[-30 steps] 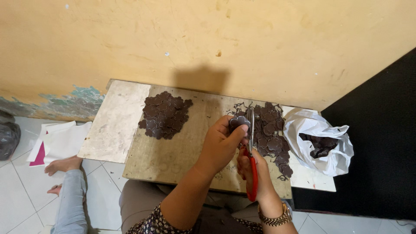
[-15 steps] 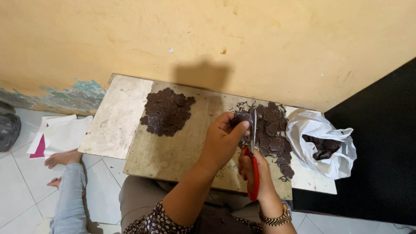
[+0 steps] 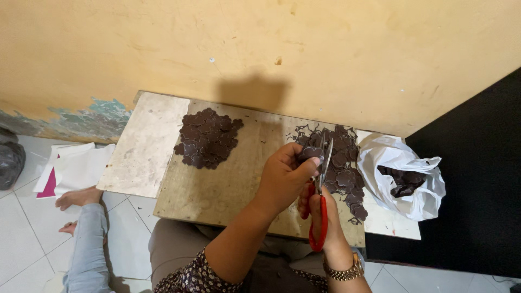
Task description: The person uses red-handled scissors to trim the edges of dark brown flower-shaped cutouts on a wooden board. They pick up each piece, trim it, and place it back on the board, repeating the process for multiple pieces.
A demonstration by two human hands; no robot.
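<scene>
My left hand [image 3: 283, 178] pinches a small dark brown round piece [image 3: 310, 153] above the wooden board [image 3: 217, 184]. My right hand [image 3: 324, 217], partly hidden behind the left, grips red-handled scissors [image 3: 322, 202] whose blades point up and meet the piece. Just beyond the blades lies a loose heap of dark brown pieces and thin trimmings [image 3: 342, 163]. A tidier pile of dark brown rounds [image 3: 208, 138] sits on the board's left part.
A white plastic bag [image 3: 404, 173] holding more dark pieces lies at the board's right end. A yellow wall [image 3: 260, 49] stands behind. On the tiled floor at left are white and pink sheets [image 3: 70, 168] and another person's bare feet [image 3: 76, 198].
The view has shifted slightly. My hands have stayed over the board's right part, with the scissors still working at the piece in my left hand.
</scene>
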